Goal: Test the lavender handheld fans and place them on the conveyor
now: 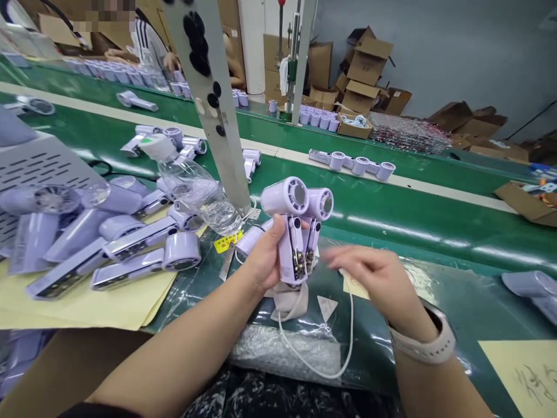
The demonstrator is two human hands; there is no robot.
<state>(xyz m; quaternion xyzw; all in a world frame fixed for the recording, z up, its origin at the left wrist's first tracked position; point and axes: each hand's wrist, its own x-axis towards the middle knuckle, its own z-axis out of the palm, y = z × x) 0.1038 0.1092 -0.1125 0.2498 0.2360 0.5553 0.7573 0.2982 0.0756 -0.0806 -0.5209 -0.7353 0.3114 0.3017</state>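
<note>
My left hand (266,258) is wrapped around two lavender handheld fans (285,198), held upright side by side. Their handles are open along one side, and circuit parts show inside. To the right of them is my right hand (376,273), fingers stretched out and slightly blurred, apart from the fans with nothing seen in it. A white cable (350,325) loops below the fans and rises toward my right hand; its ends are hard to make out. Under the fans lies a crumpled greyish cloth (291,302), with a small pale triangular piece (327,307) beside it.
Several fans (130,232) are heaped on yellow paper at left, by a slotted grey bin (47,162). A plastic bottle (195,186) leans near a metal post (217,104). More fans (360,165) lie on the green conveyor (435,203). A person (150,43) sits across it.
</note>
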